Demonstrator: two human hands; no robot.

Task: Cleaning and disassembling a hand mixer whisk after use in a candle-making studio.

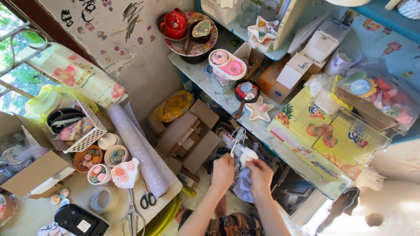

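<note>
Left hand (223,171): raised over the gap between the work table and the shelf, fingers curled shut around the lower end of a slim white-handled tool (237,139), which rises up and slightly right out of the fist; what kind of tool it is cannot be told.

Right hand (260,173): just right of the left hand and close beside it, fingertips pinched together on the lower edge of a small white moulded piece (245,154). The piece sits directly above the pinch, between the two hands, with the tool's shaft passing along its upper left side; whether tool and piece touch cannot be told.

Below the grip: a heap of white and blue crumpled paper (243,187).

Left of the grip: open cardboard box (189,136) with flaps spread; further left, a roll of dotted pale wrapping paper (139,150) lying on the table edge, black-handled scissors (148,199) and a tape roll (100,200) near it.

Above and right of the grip: star-shaped white dish (259,109) on the shelf, and a yellow fruit-printed carton (323,136) under clear film.
</note>
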